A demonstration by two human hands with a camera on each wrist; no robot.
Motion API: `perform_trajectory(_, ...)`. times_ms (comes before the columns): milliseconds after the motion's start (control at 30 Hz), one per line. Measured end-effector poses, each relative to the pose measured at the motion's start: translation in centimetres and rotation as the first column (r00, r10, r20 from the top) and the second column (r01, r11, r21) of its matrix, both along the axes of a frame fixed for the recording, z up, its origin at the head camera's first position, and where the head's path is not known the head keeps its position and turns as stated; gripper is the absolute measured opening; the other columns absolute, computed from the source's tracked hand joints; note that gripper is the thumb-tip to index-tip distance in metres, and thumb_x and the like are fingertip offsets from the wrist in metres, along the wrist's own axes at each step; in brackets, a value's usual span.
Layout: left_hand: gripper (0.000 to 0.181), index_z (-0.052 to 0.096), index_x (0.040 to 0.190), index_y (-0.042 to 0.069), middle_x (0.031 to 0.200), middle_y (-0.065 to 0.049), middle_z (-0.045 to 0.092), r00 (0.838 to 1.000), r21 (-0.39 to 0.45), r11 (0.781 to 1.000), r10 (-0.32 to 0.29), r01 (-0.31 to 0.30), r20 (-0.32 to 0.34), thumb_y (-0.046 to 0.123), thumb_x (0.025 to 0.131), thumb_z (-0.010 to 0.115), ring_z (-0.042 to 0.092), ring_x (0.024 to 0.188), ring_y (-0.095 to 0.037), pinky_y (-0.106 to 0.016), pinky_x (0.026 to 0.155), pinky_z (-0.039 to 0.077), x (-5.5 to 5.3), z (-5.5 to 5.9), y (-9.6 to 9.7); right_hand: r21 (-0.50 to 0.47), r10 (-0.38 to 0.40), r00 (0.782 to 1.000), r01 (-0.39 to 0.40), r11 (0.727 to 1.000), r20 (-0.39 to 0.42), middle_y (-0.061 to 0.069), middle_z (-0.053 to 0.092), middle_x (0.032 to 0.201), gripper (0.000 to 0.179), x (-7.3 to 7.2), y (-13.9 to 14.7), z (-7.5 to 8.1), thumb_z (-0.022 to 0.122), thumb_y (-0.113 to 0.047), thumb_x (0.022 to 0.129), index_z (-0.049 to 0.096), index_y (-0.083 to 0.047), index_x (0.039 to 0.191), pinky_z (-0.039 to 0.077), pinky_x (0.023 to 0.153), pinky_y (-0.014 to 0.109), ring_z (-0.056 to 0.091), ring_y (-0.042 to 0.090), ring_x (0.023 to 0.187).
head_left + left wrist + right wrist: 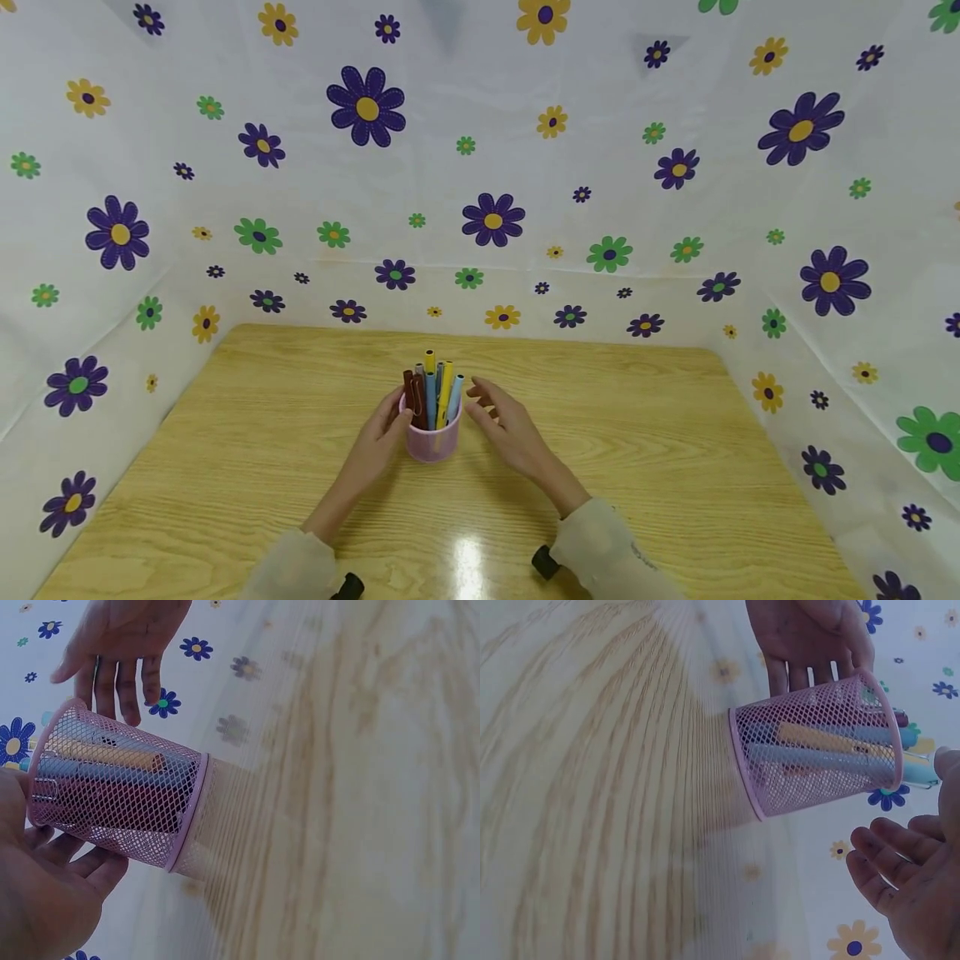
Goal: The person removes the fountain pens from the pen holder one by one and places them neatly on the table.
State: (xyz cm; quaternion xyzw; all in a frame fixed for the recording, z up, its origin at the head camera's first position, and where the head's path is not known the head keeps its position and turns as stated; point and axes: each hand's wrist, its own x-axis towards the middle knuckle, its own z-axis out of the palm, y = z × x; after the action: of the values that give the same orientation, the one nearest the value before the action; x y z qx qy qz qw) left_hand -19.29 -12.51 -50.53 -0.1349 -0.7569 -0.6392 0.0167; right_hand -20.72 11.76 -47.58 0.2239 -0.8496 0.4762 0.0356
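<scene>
White flower-printed sheeting (435,167) stood behind the pink mesh cup (432,448); a wood-grain table (622,417) lay beneath it. Left hand (384,427), the nearer, grasped the cup's left side, thumb at the rim. Right hand (506,422), just beside the cup's right side, was released, fingers loosely bent, not touching. Cup's position: upright between the two, long axis vertical. Assorted pens (445,396) stood inside it, ends above the rim.

Desk (645,425): open room left, right and behind cup (432,448), bounded by cloth (435,183). Cup: left side blocked by left hand (384,429); narrow gap towards right hand (506,425). Pens (445,396): jut above rim, obstructing entry from above.
</scene>
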Motion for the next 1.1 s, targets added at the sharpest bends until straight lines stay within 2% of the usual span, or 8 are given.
perform_trajectory(300,0.053,0.032,0.159,-0.001,0.163,-0.026,0.032,0.999,0.019,1.000,-0.022,0.021,0.038,0.020,0.112,0.047,0.033,0.149,-0.040,-0.049,0.121,0.029,0.7,0.0,0.8,-0.068,-0.009,0.997,0.004,0.998,-0.074,0.008,0.070,0.115,0.045,-0.3,-1.0,-0.3,0.061,-0.022,0.106,0.054,0.001,0.145,0.060,0.085,0.037,0.066,0.020,0.102)
perform_trajectory(500,0.054,0.033,0.158,-0.002,0.161,-0.027,0.034,0.999,0.005,1.000,-0.019,0.019,0.036,0.020,0.112,0.048,0.036,0.147,-0.041,-0.051,0.120,0.032,1.2,-0.1,1.0,-0.131,-0.047,0.995,0.036,0.991,-0.083,0.007,0.073,0.104,0.037,-0.2,-1.4,-0.6,0.067,-0.018,0.103,0.063,0.000,0.135,0.061,0.080,0.035,0.068,0.020,0.094)
perform_trajectory(767,0.054,0.033,0.158,-0.001,0.162,-0.026,0.034,0.999,0.002,1.000,-0.027,0.027,0.037,0.021,0.112,0.048,0.035,0.148,-0.040,-0.050,0.120,0.030,1.8,0.1,1.1,-0.188,-0.075,0.991,0.054,0.981,-0.109,0.011,0.075,0.101,0.020,-0.1,-1.4,-0.9,0.071,-0.011,0.099,0.071,0.002,0.114,0.061,0.077,0.033,0.071,0.024,0.089)
perform_trajectory(900,0.053,0.033,0.158,-0.002,0.162,-0.025,0.034,0.999,0.014,0.999,-0.034,0.034,0.038,0.019,0.112,0.048,0.034,0.149,-0.039,-0.050,0.120,0.029,1.9,0.2,1.1,-0.208,-0.082,0.992,0.061,0.976,-0.095,0.011,0.075,0.099,0.016,-0.1,-1.5,-1.0,0.072,-0.010,0.098,0.072,0.002,0.108,0.061,0.077,0.032,0.071,0.024,0.087)
perform_trajectory(1100,0.054,0.032,0.159,0.002,0.164,-0.023,0.031,0.996,0.020,0.999,-0.030,0.029,0.078,0.022,0.112,0.048,0.032,0.150,-0.037,-0.047,0.121,0.029,2.0,0.3,1.1,-0.240,-0.106,0.994,0.095,0.966,-0.034,0.008,0.075,0.098,0.012,-0.1,-1.6,-1.0,0.073,-0.008,0.097,0.074,-0.001,0.107,0.061,0.077,0.032,0.071,0.023,0.088)
